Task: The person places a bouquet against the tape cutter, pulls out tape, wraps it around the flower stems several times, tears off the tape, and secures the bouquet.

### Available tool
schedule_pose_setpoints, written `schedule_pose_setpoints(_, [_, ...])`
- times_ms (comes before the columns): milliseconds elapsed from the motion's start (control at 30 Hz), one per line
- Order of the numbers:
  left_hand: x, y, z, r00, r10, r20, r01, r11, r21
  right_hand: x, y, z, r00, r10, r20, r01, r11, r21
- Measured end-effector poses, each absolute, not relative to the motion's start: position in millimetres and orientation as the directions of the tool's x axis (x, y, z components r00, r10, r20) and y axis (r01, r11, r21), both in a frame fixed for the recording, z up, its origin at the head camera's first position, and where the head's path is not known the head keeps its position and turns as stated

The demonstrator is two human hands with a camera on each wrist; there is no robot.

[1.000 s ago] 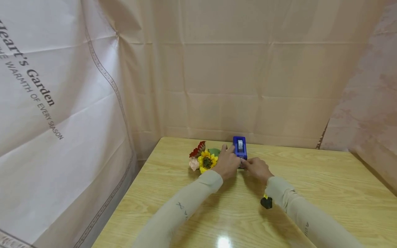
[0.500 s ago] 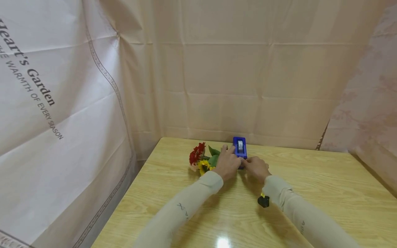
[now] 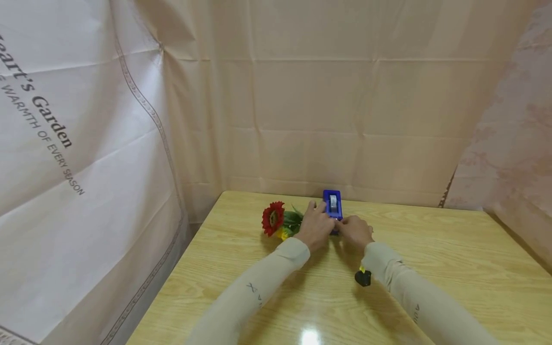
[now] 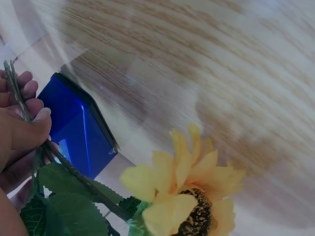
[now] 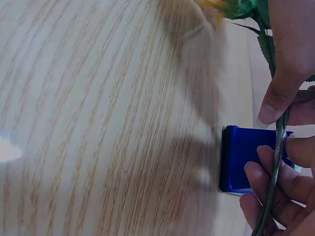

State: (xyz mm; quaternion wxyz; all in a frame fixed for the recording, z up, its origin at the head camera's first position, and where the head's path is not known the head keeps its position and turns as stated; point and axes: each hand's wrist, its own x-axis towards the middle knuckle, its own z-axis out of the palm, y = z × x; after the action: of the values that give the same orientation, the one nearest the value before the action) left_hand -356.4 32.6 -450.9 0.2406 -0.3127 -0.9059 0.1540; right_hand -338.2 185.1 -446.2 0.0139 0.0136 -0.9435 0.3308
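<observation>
A bunch of flowers has a red bloom (image 3: pixel 273 218) in the head view and a yellow sunflower (image 4: pixel 192 196) in the left wrist view. My left hand (image 3: pixel 316 225) grips the green stems (image 4: pixel 74 172) below the leaves, with its thumb pressed on them. Lower on the stems, my right hand (image 3: pixel 355 232) holds them between its curled fingers (image 5: pixel 290 184). A shiny, clear strip, seemingly tape, shows on the stems (image 5: pixel 278 152) between the hands. Just behind the hands stands a blue tape dispenser (image 3: pixel 333 205) with a roll of tape in it.
The wooden table (image 3: pixel 267 306) reaches back to a beige cloth backdrop (image 3: pixel 302 120). A printed cloth (image 3: pixel 86 191) hangs at the left. Near the right cuff is a small black object (image 3: pixel 363 278) with a yellow bit.
The bunch has turned in the hands: the red bloom now faces up, and the sunflower has rolled down mostly out of sight. The right wrist has shifted slightly left; the dispenser stays put.
</observation>
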Motion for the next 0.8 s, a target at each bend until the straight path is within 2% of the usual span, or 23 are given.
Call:
schedule_pose_setpoints(267, [-354.4, 32.7, -450.6, -0.698, 0.638, 0.325, 0.511, 0.761, -0.398, -341.0, 186.3, -447.4, -1.0, -0.012, 0.011, -0.016, 0.755, -0.656])
schedule_pose_setpoints(533, [-358.8, 33.3, -445.5, -0.781, 0.595, 0.189, 0.538, 0.795, -0.28, -340.9, 188.9, -449.5, -1.0, -0.019, 0.018, -0.026, 0.717, -0.696])
schedule_pose_setpoints(800, [-357.5, 33.6, -446.0, -0.807, 0.562, 0.179, 0.502, 0.814, -0.29, -340.9, 187.7, -456.5, -1.0, 0.007, 0.029, -0.015, 0.717, -0.697])
